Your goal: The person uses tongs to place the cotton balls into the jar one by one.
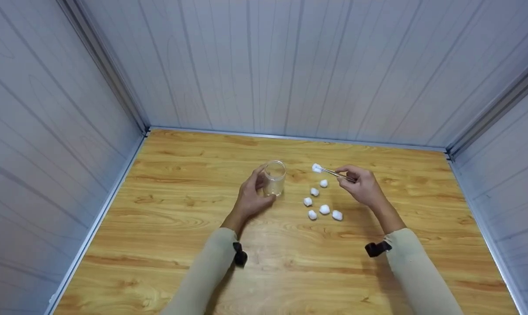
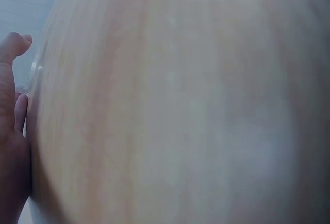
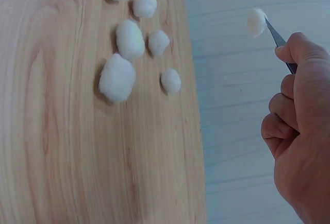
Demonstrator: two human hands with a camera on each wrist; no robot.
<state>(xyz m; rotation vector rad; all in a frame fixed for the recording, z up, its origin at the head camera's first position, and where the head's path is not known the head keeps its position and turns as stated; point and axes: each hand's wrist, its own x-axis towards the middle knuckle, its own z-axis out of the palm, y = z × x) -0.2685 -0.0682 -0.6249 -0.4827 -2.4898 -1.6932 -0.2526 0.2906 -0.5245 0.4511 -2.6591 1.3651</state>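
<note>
In the head view my left hand (image 1: pixel 251 193) holds a clear glass (image 1: pixel 275 178) from its left side, with the thumb near the base and the fingers by the upper wall. The glass stands upright on the table. Tweezers (image 1: pixel 333 173) are pinched between thumb and fingers of my right hand (image 1: pixel 361 184). A white cotton ball (image 1: pixel 316 168) is caught in their tips, raised off the table, as the right wrist view shows too. Only part of the left hand (image 2: pixel 13 131) appears at the edge of the left wrist view, where the glass is barely visible.
Several loose cotton balls (image 1: pixel 324 209) lie on the wooden table (image 1: pixel 180 245) between the hands, right of the glass. Pale panel walls (image 1: pixel 272 65) close in the table at the back and both sides.
</note>
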